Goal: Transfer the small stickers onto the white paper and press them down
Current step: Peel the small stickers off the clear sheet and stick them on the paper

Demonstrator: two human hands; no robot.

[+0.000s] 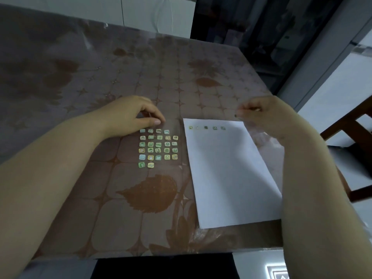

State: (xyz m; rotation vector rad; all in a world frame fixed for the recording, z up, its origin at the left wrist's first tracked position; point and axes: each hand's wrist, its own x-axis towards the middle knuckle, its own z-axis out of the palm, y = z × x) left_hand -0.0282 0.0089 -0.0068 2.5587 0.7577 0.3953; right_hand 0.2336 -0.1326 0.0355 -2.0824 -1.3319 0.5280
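A transparent sheet with several small square stickers [158, 147] lies on the table, left of a white paper [227, 174]. A row of several stickers [206, 127] sits along the paper's top edge. My left hand [136, 115] rests at the sticker sheet's top edge, fingers curled, thumb pressing down on it. My right hand [261, 115] hovers above the paper's top right corner and pinches one small dark sticker [238, 115] at its fingertips.
The table [100, 77] has a brown leaf-patterned cloth under clear plastic. Its front edge runs just below the paper. A wooden chair [350, 150] stands at the right, beside the table corner.
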